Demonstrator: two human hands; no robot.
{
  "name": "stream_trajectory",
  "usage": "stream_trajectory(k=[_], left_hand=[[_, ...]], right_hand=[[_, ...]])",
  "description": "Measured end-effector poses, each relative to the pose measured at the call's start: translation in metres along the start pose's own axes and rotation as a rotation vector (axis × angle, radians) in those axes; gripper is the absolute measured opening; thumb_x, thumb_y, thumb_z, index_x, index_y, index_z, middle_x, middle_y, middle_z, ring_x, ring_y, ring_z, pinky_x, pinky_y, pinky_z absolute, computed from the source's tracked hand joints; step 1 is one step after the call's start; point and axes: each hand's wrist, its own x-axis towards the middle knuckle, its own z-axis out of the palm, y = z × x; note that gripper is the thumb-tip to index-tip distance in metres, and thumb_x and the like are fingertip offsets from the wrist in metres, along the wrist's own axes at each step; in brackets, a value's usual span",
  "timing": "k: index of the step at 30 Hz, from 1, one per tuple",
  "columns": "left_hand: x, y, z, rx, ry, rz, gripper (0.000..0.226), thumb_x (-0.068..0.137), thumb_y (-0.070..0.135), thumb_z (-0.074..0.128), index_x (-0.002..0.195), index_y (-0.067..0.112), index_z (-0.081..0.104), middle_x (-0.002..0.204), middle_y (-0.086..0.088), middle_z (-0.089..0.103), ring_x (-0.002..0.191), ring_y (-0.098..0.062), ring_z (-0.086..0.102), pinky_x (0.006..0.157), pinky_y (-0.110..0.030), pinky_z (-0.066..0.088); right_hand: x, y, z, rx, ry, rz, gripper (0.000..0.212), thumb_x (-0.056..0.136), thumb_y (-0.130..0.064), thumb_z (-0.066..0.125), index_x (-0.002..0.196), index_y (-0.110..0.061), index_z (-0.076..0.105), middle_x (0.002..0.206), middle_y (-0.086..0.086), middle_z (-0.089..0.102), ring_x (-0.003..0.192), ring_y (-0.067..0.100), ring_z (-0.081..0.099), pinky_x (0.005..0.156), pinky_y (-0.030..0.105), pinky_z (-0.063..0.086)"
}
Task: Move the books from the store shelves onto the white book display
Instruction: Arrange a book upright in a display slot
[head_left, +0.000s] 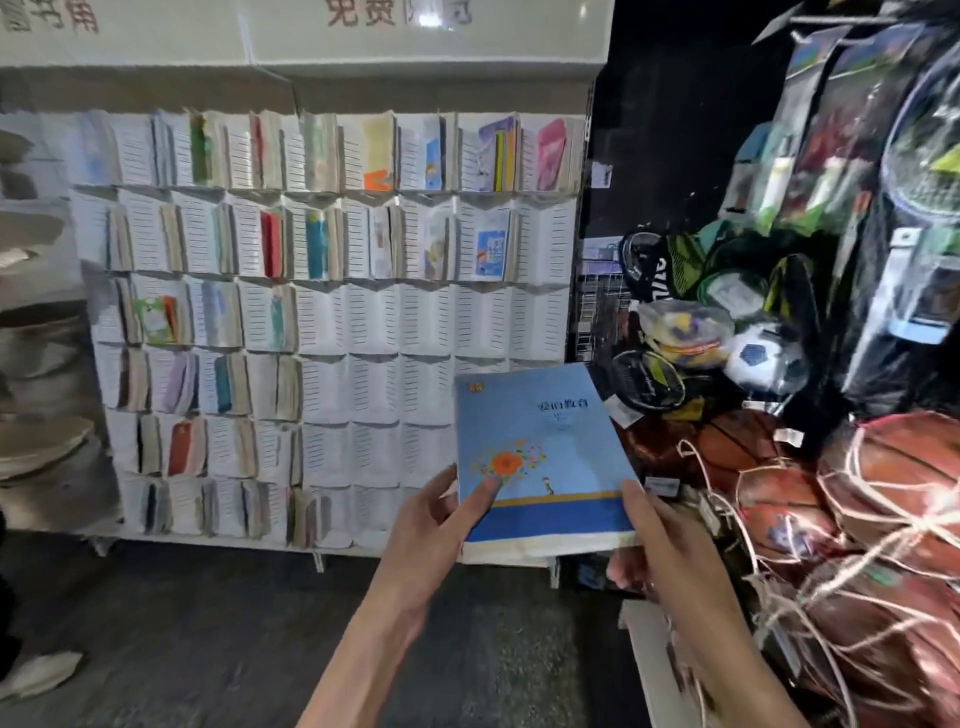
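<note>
One blue book (540, 457) is held up by two hands, the left hand (431, 525) and the right hand (660, 540). One white book display (332, 322) has six rows of pockets. One soccer ball (761, 356); several netted basketballs (904, 478), count unclear

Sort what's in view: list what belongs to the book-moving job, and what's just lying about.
Job:
blue book, held by left hand and right hand
white book display, many pockets filled

Lying about:
netted basketballs
soccer ball
hanging packaged goods
</note>
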Motion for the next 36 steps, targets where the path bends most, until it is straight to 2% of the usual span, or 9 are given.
stream_trajectory(k=[4, 8, 16, 20, 23, 27, 31, 34, 36], left_hand=[[0.089, -0.003, 0.007, 0.003, -0.059, -0.015, 0.035, 0.090, 0.038, 0.068, 0.123, 0.027, 0.068, 0.098, 0.005, 0.079, 0.097, -0.009, 0.074, 0.088, -0.028, 0.054], [0.185, -0.019, 0.019, 0.017, -0.075, -0.025, 0.053, 0.084, 0.047, 0.071, 0.131, 0.023, 0.065, 0.104, 0.001, 0.079, 0.103, -0.016, 0.074, 0.104, -0.045, 0.051], [0.372, -0.014, 0.066, -0.004, -0.057, -0.018, 0.046, 0.084, 0.047, 0.078, 0.122, 0.021, 0.071, 0.106, -0.009, 0.078, 0.104, -0.025, 0.074, 0.103, -0.048, 0.051], [0.448, -0.001, 0.077, -0.006, -0.040, 0.000, 0.041, 0.088, 0.043, 0.073, 0.123, 0.022, 0.070, 0.108, -0.007, 0.078, 0.104, -0.025, 0.074, 0.102, -0.047, 0.052], [0.499, 0.004, 0.081, -0.023, -0.031, 0.011, 0.039, 0.090, 0.038, 0.072, 0.123, 0.019, 0.069, 0.108, -0.007, 0.078, 0.104, -0.024, 0.074, 0.100, -0.044, 0.054], [0.570, 0.002, 0.084, -0.035, -0.056, 0.032, 0.034, 0.092, 0.035, 0.069, 0.122, 0.021, 0.069, 0.107, -0.005, 0.078, 0.103, -0.023, 0.074, 0.091, -0.036, 0.059], [0.656, -0.015, 0.076, 0.023, -0.078, 0.101, 0.045, 0.094, 0.038, 0.068, 0.136, 0.025, 0.060, 0.114, -0.005, 0.076, 0.112, -0.018, 0.071, 0.106, -0.043, 0.049], [0.723, -0.024, 0.067, 0.039, -0.135, 0.156, 0.047, 0.097, 0.032, 0.064, 0.142, 0.032, 0.053, 0.119, 0.006, 0.074, 0.115, -0.011, 0.068, 0.099, -0.033, 0.054], [0.765, -0.022, 0.064, 0.057, -0.147, 0.208, 0.047, 0.096, 0.026, 0.065, 0.141, 0.034, 0.054, 0.124, 0.010, 0.072, 0.119, -0.011, 0.066, 0.095, -0.031, 0.056]], right_hand=[[0.084, 0.011, 0.003, -0.020, 0.052, -0.001, 0.036, 0.100, -0.039, 0.052, 0.094, -0.009, 0.071, 0.052, 0.013, 0.057, 0.039, 0.016, 0.052, 0.038, 0.020, 0.039], [0.178, 0.034, 0.002, -0.021, 0.048, 0.002, 0.038, 0.096, -0.048, 0.054, 0.098, -0.016, 0.073, 0.056, 0.011, 0.059, 0.046, 0.018, 0.056, 0.046, 0.025, 0.044], [0.378, 0.052, -0.007, 0.044, 0.027, -0.006, 0.027, 0.099, -0.040, 0.053, 0.101, -0.021, 0.073, 0.071, -0.001, 0.070, 0.045, 0.014, 0.058, 0.050, 0.025, 0.052], [0.465, 0.049, -0.004, 0.009, -0.005, -0.039, 0.034, 0.097, -0.045, 0.052, 0.104, -0.020, 0.074, 0.083, 0.005, 0.075, 0.047, 0.016, 0.061, 0.053, 0.033, 0.051], [0.518, 0.048, 0.001, 0.035, -0.010, -0.043, 0.028, 0.098, -0.041, 0.052, 0.107, -0.023, 0.072, 0.089, 0.000, 0.074, 0.049, 0.017, 0.065, 0.050, 0.028, 0.055], [0.589, 0.055, 0.007, 0.056, -0.059, -0.017, 0.035, 0.096, -0.042, 0.053, 0.119, -0.022, 0.070, 0.111, 0.001, 0.074, 0.072, 0.026, 0.076, 0.063, 0.025, 0.060], [0.663, 0.067, 0.015, 0.091, -0.069, -0.028, 0.039, 0.089, -0.044, 0.059, 0.117, -0.020, 0.073, 0.113, 0.000, 0.075, 0.102, 0.020, 0.073, 0.078, 0.029, 0.061], [0.719, 0.077, 0.025, 0.061, -0.050, -0.069, 0.030, 0.089, -0.036, 0.064, 0.112, -0.019, 0.074, 0.108, -0.004, 0.077, 0.106, 0.011, 0.070, 0.095, 0.033, 0.053], [0.756, 0.079, 0.032, 0.052, -0.038, -0.094, 0.026, 0.092, -0.022, 0.065, 0.117, -0.017, 0.071, 0.109, -0.003, 0.077, 0.107, 0.013, 0.070, 0.092, 0.028, 0.054]])
